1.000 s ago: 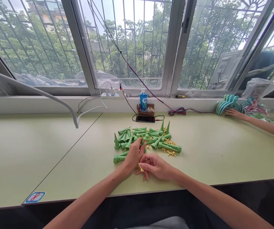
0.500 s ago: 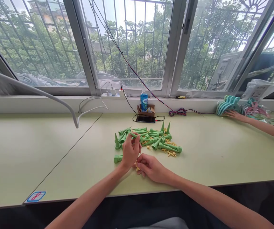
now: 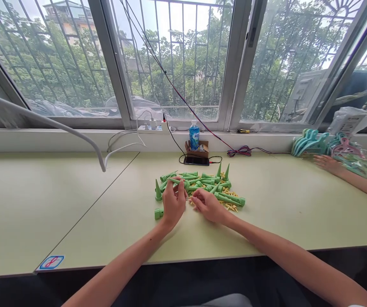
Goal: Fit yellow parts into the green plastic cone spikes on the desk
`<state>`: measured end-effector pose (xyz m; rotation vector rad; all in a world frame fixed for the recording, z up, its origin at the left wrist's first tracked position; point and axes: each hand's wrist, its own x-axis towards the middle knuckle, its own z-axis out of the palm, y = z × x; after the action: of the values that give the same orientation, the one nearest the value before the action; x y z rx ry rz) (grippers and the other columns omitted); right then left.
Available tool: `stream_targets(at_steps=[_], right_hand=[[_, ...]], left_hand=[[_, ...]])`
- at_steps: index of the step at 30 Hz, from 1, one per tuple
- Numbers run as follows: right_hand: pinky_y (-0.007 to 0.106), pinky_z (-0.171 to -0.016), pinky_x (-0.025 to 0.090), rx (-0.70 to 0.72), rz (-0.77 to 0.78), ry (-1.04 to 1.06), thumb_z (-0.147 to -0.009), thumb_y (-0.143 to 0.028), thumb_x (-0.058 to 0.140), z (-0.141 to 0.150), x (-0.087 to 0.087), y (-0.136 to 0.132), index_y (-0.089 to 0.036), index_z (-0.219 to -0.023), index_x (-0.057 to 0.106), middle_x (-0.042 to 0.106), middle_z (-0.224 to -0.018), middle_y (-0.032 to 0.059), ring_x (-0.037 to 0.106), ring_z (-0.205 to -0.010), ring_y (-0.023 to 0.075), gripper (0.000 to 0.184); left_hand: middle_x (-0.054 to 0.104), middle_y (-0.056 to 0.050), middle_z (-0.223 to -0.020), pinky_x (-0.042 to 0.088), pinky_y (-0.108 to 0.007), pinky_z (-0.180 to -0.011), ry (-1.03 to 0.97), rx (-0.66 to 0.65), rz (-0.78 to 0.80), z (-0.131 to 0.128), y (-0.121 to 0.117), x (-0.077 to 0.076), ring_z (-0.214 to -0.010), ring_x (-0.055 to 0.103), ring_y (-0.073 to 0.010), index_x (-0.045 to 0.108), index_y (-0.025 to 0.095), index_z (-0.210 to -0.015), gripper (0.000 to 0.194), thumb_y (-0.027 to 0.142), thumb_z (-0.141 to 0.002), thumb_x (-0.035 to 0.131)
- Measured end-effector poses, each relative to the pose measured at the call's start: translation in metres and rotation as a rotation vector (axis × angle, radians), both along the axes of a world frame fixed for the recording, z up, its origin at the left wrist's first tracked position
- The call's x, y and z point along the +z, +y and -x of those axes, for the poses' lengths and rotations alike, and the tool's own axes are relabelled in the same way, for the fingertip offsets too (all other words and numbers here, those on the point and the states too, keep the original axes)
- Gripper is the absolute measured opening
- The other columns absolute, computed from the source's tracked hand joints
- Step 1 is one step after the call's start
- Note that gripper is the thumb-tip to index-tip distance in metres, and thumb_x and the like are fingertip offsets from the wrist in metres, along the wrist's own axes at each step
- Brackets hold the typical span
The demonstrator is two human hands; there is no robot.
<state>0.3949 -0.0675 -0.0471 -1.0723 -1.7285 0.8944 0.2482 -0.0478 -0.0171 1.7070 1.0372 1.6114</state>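
My left hand point(image 3: 174, 204) is closed around a green plastic spike point(image 3: 177, 181), which points up and to the left between thumb and fingers. Close by on its right, my right hand point(image 3: 211, 206) is in a pinch; a small yellow plastic piece seems to be at its fingertips, mostly hidden. Just beyond both hands lies a heap of green spikes point(image 3: 231, 198), a few standing point up, with yellow pieces point(image 3: 232, 207) scattered among them. One more green spike point(image 3: 158, 213) lies left of my left wrist, partly covered by it.
Behind the heap are a phone point(image 3: 196, 160) with cables, a small cardboard box point(image 3: 202, 150) and a blue bottle point(image 3: 194, 136). A white cable point(image 3: 87, 140) arches over the left side. At far right, another person's hand point(image 3: 328, 164) rests near teal hangers point(image 3: 309, 143).
My right hand has risen from the table near the front edge to beside my left hand, and the yellow piece there is gone. The other person's hand has shifted right, off the teal hangers.
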Motion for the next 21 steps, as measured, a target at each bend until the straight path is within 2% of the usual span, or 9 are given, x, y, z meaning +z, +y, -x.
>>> stream_targets(at_steps=[3, 6, 10, 14, 21], right_hand=[[0.027, -0.056, 0.046, -0.056, -0.077, -0.035, -0.095, -0.049, 0.047, -0.006, 0.010, 0.010, -0.021, -0.089, 0.049, 0.058, -0.066, -0.0011, 0.057, -0.056, 0.0140, 0.029], [0.027, -0.054, 0.046, -0.148, -0.152, 0.014, -0.096, -0.050, 0.045, -0.014, 0.020, 0.021, -0.021, -0.091, 0.047, 0.057, -0.063, -0.0015, 0.062, -0.057, 0.0167, 0.029], [0.026, -0.047, 0.044, -0.243, -0.199, 0.084, -0.097, -0.052, 0.040, -0.028, 0.024, 0.029, -0.022, -0.097, 0.044, 0.057, -0.064, -0.0021, 0.060, -0.052, 0.0160, 0.030], [0.026, -0.049, 0.045, -0.258, -0.234, 0.019, -0.097, -0.052, 0.040, -0.036, 0.021, 0.025, -0.023, -0.096, 0.043, 0.060, -0.072, -0.0002, 0.058, -0.052, 0.0140, 0.029], [0.025, -0.055, 0.043, -0.329, -0.318, -0.059, -0.098, -0.046, 0.040, -0.040, 0.024, 0.021, -0.022, -0.093, 0.047, 0.058, -0.067, -0.0015, 0.053, -0.051, 0.0128, 0.025]], left_hand=[[0.058, 0.001, -0.071, 0.044, -0.020, -0.045, 0.028, 0.015, -0.010, 0.000, 0.000, -0.001, -0.047, 0.052, -0.0087, 0.048, 0.020, -0.095, 0.021, 0.042, -0.094, 0.048], [0.058, 0.001, -0.074, 0.041, -0.020, -0.043, 0.060, -0.010, 0.008, -0.002, 0.001, -0.004, -0.045, 0.049, -0.0078, 0.048, 0.021, -0.094, 0.022, 0.043, -0.094, 0.048], [0.055, 0.003, -0.070, 0.038, -0.019, -0.041, 0.167, -0.162, 0.064, -0.005, 0.000, -0.009, -0.044, 0.049, -0.0078, 0.049, 0.020, -0.090, 0.023, 0.042, -0.092, 0.050], [0.054, 0.002, -0.069, 0.038, -0.020, -0.046, 0.384, -0.285, 0.025, -0.007, 0.001, -0.016, -0.049, 0.049, -0.0092, 0.050, 0.019, -0.086, 0.020, 0.038, -0.092, 0.049], [0.060, 0.000, -0.073, 0.041, -0.025, -0.053, 0.519, -0.244, 0.009, -0.003, 0.008, -0.022, -0.053, 0.052, -0.0132, 0.052, 0.019, -0.087, 0.016, 0.033, -0.092, 0.045]])
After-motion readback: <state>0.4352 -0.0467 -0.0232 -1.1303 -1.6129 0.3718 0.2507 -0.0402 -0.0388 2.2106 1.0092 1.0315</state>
